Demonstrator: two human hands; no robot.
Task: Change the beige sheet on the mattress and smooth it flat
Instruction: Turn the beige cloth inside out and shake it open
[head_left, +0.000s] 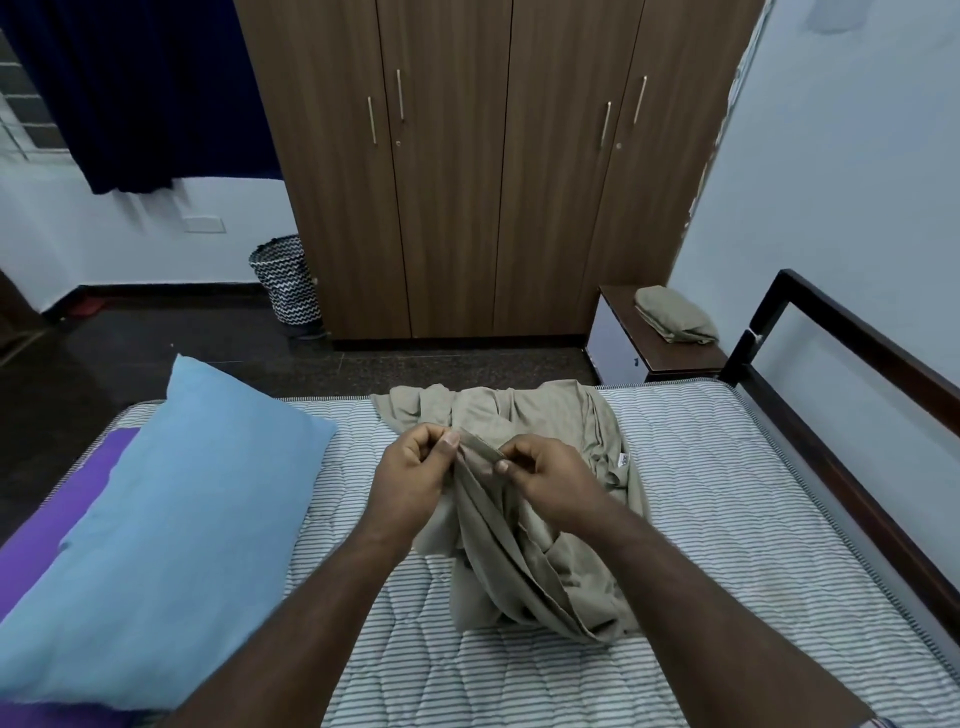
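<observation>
Left hand and right hand pinched a hem of the bunched beige sheet on the bare mattress, wardrobe at 12 o'clock; unfolding step, next likely spreading it wide

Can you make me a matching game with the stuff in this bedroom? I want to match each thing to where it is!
Things:
1. Pillow
2. Loose sheet
3. Folded sheet
4. Basket

Places:
A. On the floor, left of the wardrobe
B. On the bedside table
C. On the left part of the mattress
D. Bunched in the middle of the mattress, held by the left hand and right hand

Pairs: 1-C, 2-D, 3-B, 4-A
</observation>
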